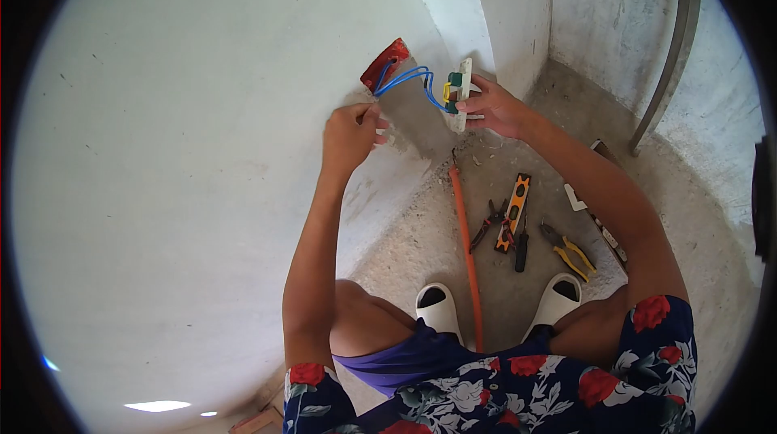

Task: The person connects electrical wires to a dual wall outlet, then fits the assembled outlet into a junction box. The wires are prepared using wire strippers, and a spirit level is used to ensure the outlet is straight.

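My right hand (495, 108) grips a white electrical wall plate (464, 86) by its edge, thumb on one side and fingers on the other. Green and yellow parts show on the plate's back, and blue wires (414, 73) run from there to a red wall box (379, 76) set in the wall. Just below the box, my left hand (352, 136) is close to the wall with its fingers curled together. Whatever its fingertips may hold is hidden.
On the floor lie an orange spirit level (512, 215), pliers with dark handles (490, 224), a screwdriver (522, 249) and yellow-handled pliers (568, 253). An orange conduit (465, 248) runs between my feet. A curved strip (668, 54) leans at the right wall.
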Motion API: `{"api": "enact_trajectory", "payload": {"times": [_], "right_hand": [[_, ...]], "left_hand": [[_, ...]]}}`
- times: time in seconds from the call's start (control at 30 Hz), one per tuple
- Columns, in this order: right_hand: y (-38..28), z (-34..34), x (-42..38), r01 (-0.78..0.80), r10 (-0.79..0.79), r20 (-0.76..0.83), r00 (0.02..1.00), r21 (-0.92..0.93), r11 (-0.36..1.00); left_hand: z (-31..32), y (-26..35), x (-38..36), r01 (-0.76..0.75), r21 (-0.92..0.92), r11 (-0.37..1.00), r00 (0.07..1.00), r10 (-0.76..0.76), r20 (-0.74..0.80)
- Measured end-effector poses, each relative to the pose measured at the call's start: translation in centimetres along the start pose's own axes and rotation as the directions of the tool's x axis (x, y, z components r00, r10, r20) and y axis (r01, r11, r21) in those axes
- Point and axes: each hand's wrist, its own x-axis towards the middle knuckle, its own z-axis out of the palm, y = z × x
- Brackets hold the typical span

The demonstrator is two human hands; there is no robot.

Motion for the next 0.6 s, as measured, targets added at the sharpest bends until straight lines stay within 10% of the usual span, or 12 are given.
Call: {"api": "enact_trajectory", "payload": {"times": [0.13, 0.2, 0.4, 0.6], "right_hand": [[-0.2, 0.4, -0.1, 0.002, -0.002, -0.009, 1.000, -0.003, 1.000], [-0.2, 0.5, -0.1, -0.014, 0.013, -0.042, 0.999, -0.016, 1.000], [0.4, 0.5, 0.4, -0.028, 0.026, -0.038, 0.999, -0.036, 0.999], [0.6, -0.4, 0.4, -0.013, 0.010, -0.065, 0.998, -0.056, 0.998]], "left_hand": [[1.9, -0.8, 0.3, 0.199, -0.566, 0.800, 0.976, -0.109, 0.190], [2.6, -1.0, 0.7, 0.226, -0.844, 0.487, 0.974, -0.129, 0.187], [4.1, -1.2, 1.9, 0.230, -0.962, 0.146, 0.958, -0.210, 0.197], [5.0, 0.0, 1.9, 0.159, -0.913, 0.375, 0.934, -0.358, 0.016]]}}
